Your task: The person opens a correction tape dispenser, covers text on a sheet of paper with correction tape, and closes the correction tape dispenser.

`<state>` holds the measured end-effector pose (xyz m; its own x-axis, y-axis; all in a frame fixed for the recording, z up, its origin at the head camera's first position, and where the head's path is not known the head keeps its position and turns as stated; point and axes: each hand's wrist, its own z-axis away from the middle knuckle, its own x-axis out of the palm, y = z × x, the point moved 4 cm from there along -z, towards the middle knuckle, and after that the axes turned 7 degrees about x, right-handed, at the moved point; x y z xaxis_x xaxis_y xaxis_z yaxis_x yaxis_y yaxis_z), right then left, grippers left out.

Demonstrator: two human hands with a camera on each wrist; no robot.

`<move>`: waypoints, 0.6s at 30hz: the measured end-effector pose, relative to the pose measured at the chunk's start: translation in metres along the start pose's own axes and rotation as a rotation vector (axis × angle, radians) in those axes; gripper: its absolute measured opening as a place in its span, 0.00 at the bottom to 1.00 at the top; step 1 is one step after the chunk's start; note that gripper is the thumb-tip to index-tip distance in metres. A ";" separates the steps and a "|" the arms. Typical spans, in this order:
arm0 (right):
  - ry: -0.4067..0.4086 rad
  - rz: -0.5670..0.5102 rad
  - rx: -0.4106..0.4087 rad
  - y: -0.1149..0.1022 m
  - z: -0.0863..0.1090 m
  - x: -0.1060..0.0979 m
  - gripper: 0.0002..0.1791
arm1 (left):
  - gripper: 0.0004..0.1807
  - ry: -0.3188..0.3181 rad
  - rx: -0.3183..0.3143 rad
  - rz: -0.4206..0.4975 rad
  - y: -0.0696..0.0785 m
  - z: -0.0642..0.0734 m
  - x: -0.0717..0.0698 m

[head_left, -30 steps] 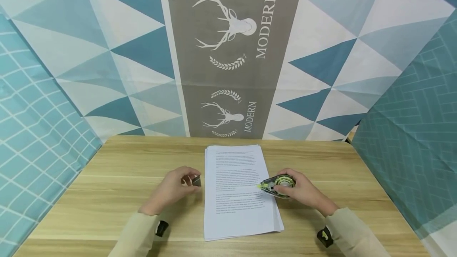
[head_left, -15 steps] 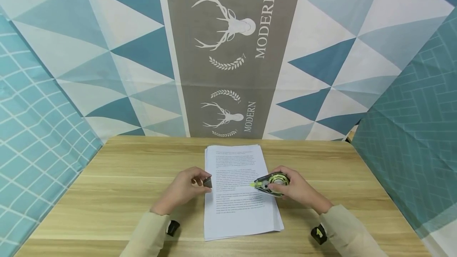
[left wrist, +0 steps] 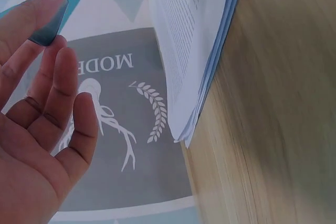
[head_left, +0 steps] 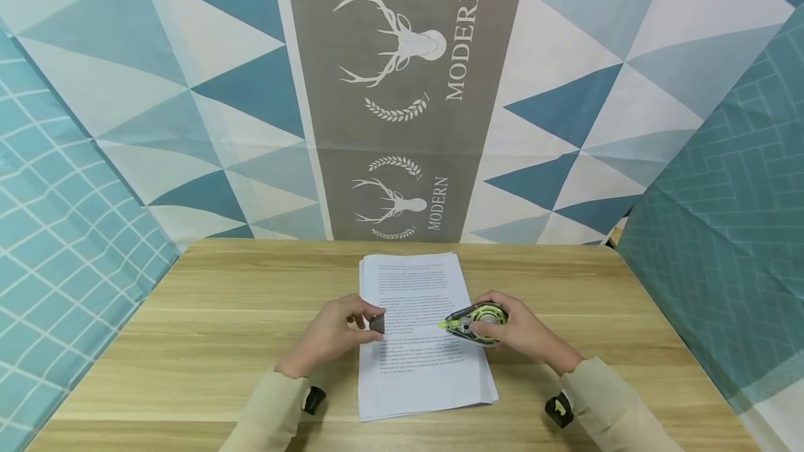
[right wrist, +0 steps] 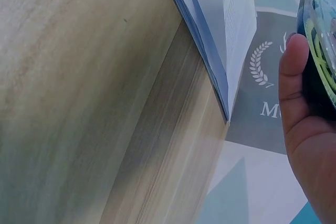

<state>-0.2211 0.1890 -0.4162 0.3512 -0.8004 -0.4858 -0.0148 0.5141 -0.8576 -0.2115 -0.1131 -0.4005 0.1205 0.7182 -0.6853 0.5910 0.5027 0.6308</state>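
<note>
My left hand (head_left: 333, 335) pinches a small dark see-through cap (head_left: 377, 324) between thumb and fingertips, over the left side of the printed sheets (head_left: 427, 386). In the left wrist view the cap (left wrist: 51, 27) looks smoky and wedge-shaped, and the other fingers curl loosely below it. My right hand (head_left: 530, 332) grips a green and black correction tape (head_left: 486, 314), its yellow-green tip pointing left over the text. The right wrist view shows only part of the correction tape (right wrist: 319, 51), with a finger against its dark side. A short gap separates cap and tip.
The paper stack lies near the middle of the wooden table (head_left: 251, 298), its sheets slightly uneven. Patterned cloth (head_left: 402, 89) hangs behind the table, with blue-green cloth along both sides. A black band shows at each wrist.
My left hand has moved right with the cap, from beside the sheets to over their left edge. My right hand has shifted slightly left with the correction tape, mostly in the first half second.
</note>
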 end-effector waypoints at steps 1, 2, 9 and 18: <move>0.000 -0.003 -0.004 0.000 0.000 0.000 0.22 | 0.18 -0.002 0.005 0.002 0.001 0.000 0.001; -0.002 -0.005 -0.008 -0.001 0.000 0.000 0.22 | 0.18 -0.004 0.011 0.000 0.001 -0.001 0.002; -0.021 -0.024 -0.023 -0.003 0.001 0.002 0.22 | 0.19 -0.021 0.024 0.024 0.006 -0.003 0.007; -0.023 -0.023 -0.037 -0.005 0.000 0.005 0.22 | 0.18 -0.053 0.044 0.046 0.013 -0.008 0.017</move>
<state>-0.2189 0.1826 -0.4147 0.3734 -0.8043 -0.4623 -0.0410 0.4835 -0.8744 -0.2085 -0.0908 -0.4009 0.1891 0.7131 -0.6751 0.6180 0.4478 0.6461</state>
